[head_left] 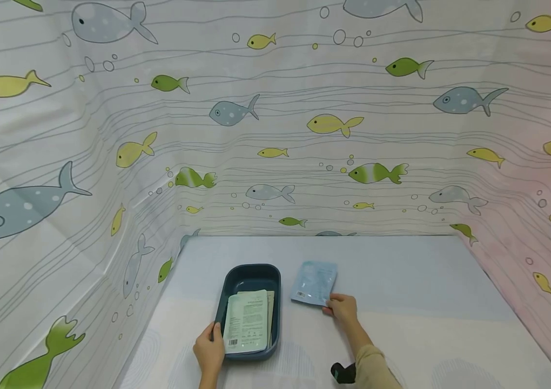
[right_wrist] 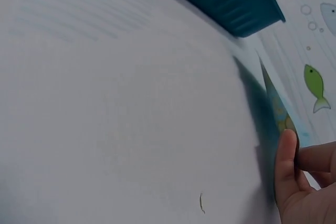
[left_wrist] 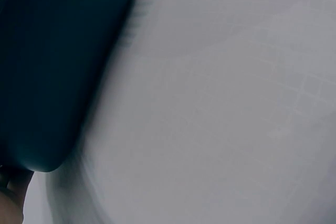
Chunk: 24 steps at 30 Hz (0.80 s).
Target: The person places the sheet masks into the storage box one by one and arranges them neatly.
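A dark teal plastic bin [head_left: 277, 292] stands left of centre on the table, its underside and side [left_wrist: 58, 66] filling the upper left of the left wrist view. My left hand [head_left: 209, 348] grips its left rim near the front corner. Inside lies a pale green sachet [head_left: 247, 324] with printed text, over another packet [head_left: 270, 310] that is mostly hidden. To the right of the bin is a light blue sachet [head_left: 315, 282]. My right hand [head_left: 344, 308] pinches its lower right corner; from the right wrist, this sachet [right_wrist: 275, 98] appears nearly edge-on, tilted off the table.
A small black object [head_left: 342, 373] sits by the right sleeve at the table's front. Fish-patterned cloth [head_left: 324, 178] hangs around the back and both sides. The table [head_left: 426, 281] has a pale blue and white cover.
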Each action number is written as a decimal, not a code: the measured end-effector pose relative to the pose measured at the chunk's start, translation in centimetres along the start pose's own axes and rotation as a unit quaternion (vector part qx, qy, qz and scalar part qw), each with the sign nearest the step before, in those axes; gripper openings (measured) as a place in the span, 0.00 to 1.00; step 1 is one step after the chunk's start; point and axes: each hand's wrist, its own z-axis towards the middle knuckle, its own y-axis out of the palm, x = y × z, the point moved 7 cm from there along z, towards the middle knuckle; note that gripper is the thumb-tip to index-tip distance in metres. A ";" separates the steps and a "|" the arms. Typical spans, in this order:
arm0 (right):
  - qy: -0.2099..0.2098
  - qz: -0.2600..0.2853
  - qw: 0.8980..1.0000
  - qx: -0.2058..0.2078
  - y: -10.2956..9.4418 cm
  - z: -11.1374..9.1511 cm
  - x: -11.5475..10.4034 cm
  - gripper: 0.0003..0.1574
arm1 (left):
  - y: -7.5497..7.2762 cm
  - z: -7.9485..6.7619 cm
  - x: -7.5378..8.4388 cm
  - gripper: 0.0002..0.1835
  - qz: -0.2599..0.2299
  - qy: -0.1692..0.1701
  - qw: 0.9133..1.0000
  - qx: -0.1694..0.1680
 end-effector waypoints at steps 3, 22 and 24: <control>-0.004 0.015 1.000 -0.004 -0.2 -0.6 -0.1 0.23 | 0.0 0.0 0.0 0.14 -0.001 0.001 1.000 0.001; -0.041 0.038 0.998 -0.034 -0.7 -4.5 -2.5 0.21 | 0.2 0.1 -0.2 0.16 0.001 -0.025 1.000 -0.017; -0.041 0.045 0.997 -0.039 -0.6 -4.8 -2.5 0.21 | 0.2 0.1 -0.2 0.16 0.002 -0.024 1.000 -0.015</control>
